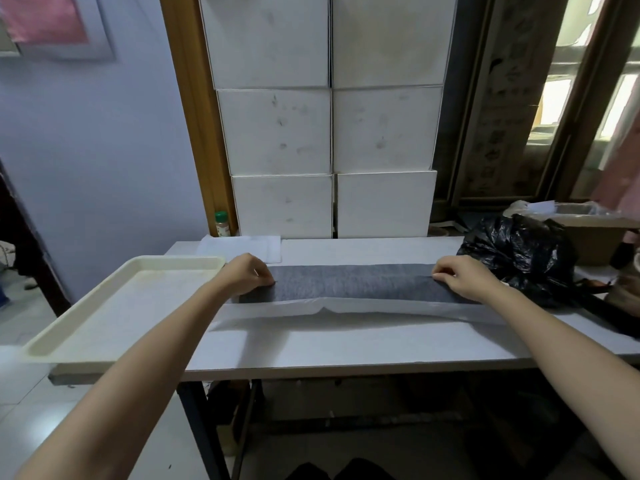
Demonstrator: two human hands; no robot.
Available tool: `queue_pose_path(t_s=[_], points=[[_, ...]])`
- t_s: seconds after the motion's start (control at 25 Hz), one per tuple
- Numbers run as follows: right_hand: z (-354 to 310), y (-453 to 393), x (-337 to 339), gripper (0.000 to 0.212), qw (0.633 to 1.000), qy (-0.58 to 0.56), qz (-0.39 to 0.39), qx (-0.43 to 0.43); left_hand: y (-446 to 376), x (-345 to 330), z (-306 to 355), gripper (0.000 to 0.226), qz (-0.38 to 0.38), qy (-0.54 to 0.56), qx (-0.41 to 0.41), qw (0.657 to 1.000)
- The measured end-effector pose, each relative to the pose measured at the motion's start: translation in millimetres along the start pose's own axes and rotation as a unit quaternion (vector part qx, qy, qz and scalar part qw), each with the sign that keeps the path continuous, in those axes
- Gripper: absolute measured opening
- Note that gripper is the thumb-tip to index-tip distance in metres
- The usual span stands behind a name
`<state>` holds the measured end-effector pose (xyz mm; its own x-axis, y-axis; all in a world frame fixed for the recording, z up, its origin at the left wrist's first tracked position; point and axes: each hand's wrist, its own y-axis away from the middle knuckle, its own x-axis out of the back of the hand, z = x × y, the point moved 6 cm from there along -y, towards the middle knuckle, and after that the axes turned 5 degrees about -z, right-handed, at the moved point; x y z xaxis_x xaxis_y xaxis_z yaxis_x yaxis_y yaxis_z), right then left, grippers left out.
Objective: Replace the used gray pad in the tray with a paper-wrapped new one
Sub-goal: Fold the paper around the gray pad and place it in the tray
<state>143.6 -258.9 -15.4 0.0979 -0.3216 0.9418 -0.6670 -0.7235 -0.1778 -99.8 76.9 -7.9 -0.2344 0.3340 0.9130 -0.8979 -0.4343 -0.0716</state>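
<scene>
A long gray pad (351, 283) lies across the white table, resting on a sheet of white paper (346, 311) whose near edge curls up in front of it. My left hand (247, 273) pinches the pad's left end. My right hand (462, 277) pinches its right end. A cream plastic tray (114, 306) sits at the table's left end, overhanging the edge, with nothing in it.
A black plastic bag (519, 254) and a cardboard box (595, 233) crowd the right end of the table (346, 344). Stacked white boxes (332, 133) stand behind. A folded white sheet (242, 247) and a green-capped bottle (222, 224) sit at the back left.
</scene>
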Motion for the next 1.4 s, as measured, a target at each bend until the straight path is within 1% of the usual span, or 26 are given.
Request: queue_pose_path(t_s=[0.08, 0.12, 0.2, 0.28, 0.32, 0.36, 0.4, 0.44, 0.52, 0.56, 0.6, 0.68, 0.72, 0.8, 0.88, 0.92, 0.96, 1.04, 1.08, 1.16, 1.24, 1.28, 1.32, 1.4], points=[[-2, -6, 8, 0.01, 1.0, 0.006, 0.02, -0.004, -5, 8, -1, 0.014, 0.028, 0.012, -0.004, 1.0], [-4, -10, 11, 0.01, 0.999, 0.022, 0.024, -0.005, -8, 11, 0, 0.014, 0.034, -0.001, -0.006, 0.999], [-10, -14, 7, 0.009, 0.997, 0.083, -0.007, -0.005, -9, 8, 7, 0.015, 0.038, -0.06, -0.012, 0.997], [-16, -16, 2, 0.006, 0.994, 0.104, -0.012, -0.013, -8, 7, 12, 0.012, 0.091, -0.102, -0.022, 0.99], [-19, -16, -2, 0.008, 0.993, 0.119, -0.01, -0.009, -4, 7, 13, 0.009, 0.118, -0.113, -0.025, 0.986], [-22, -14, -6, 0.009, 0.99, 0.14, -0.01, 0.002, 0, 5, 13, 0.006, 0.13, -0.129, -0.033, 0.983], [-23, -12, -9, 0.005, 0.989, 0.15, -0.003, 0.015, 4, 2, 13, 0.004, 0.128, -0.155, -0.063, 0.978], [-24, -7, -12, 0.006, 0.989, 0.142, 0.009, 0.031, 4, -5, 10, 0.007, 0.119, -0.193, -0.101, 0.969], [-21, 3, -17, 0.022, 0.991, 0.12, 0.02, 0.061, 8, -16, 0, 0.013, 0.096, -0.249, -0.166, 0.949], [-18, 6, -20, 0.027, 0.989, 0.126, 0.01, 0.076, 9, -21, -6, 0.011, 0.078, -0.268, -0.185, 0.942], [-15, 8, -24, 0.027, 0.987, 0.134, -0.003, 0.088, 11, -28, -10, 0.011, 0.057, -0.291, -0.205, 0.933], [-10, 12, -27, 0.018, 0.985, 0.144, -0.014, 0.099, 16, -38, -13, 0.009, 0.023, -0.332, -0.25, 0.909], [-9, 13, -27, 0.016, 0.982, 0.154, -0.01, 0.108, 18, -38, -14, 0.017, 0.011, -0.356, -0.258, 0.898], [-5, 14, -29, 0.018, 0.975, 0.182, -0.005, 0.125, 17, -34, -21, 0.043, -0.014, -0.368, -0.241, 0.898], [2, 12, -29, 0.012, 0.97, 0.21, -0.013, 0.125, 17, -32, -22, 0.074, -0.026, -0.382, -0.239, 0.892], [5, 10, -29, 0.011, 0.965, 0.225, -0.013, 0.133, 19, -30, -19, 0.086, -0.015, -0.375, -0.24, 0.895], [7, 10, -27, 0.014, 0.959, 0.241, -0.005, 0.149, 19, -24, -19, 0.09, 0.004, -0.358, -0.225, 0.906], [15, 10, -25, 0.023, 0.947, 0.267, 0.006, 0.18, 20, -11, -19, 0.086, 0.039, -0.334, -0.181, 0.924], [20, 10, -25, 0.027, 0.94, 0.287, -0.005, 0.183, 22, -8, -15, 0.078, 0.055, -0.356, -0.197, 0.912], [31, 12, -28, 0.035, 0.933, 0.316, -0.034, 0.169, 27, -8, -14, 0.056, 0.036, -0.433, -0.2, 0.878], [42, 17, -36, 0.038, 0.929, 0.329, -0.06, 0.158, 32, -22, -26, 0.042, -0.025, -0.442, -0.176, 0.879], [49, 21, -40, 0.036, 0.926, 0.336, -0.065, 0.16, 36, -29, -31, 0.04, -0.043, -0.459, -0.176, 0.87], [55, 26, -43, 0.033, 0.923, 0.345, -0.065, 0.157, 42, -35, -34, 0.043, -0.054, -0.472, -0.18, 0.861], [64, 36, -41, 0.033, 0.918, 0.363, -0.067, 0.145, 50, -44, -39, 0.058, -0.051, -0.503, -0.176, 0.845]])
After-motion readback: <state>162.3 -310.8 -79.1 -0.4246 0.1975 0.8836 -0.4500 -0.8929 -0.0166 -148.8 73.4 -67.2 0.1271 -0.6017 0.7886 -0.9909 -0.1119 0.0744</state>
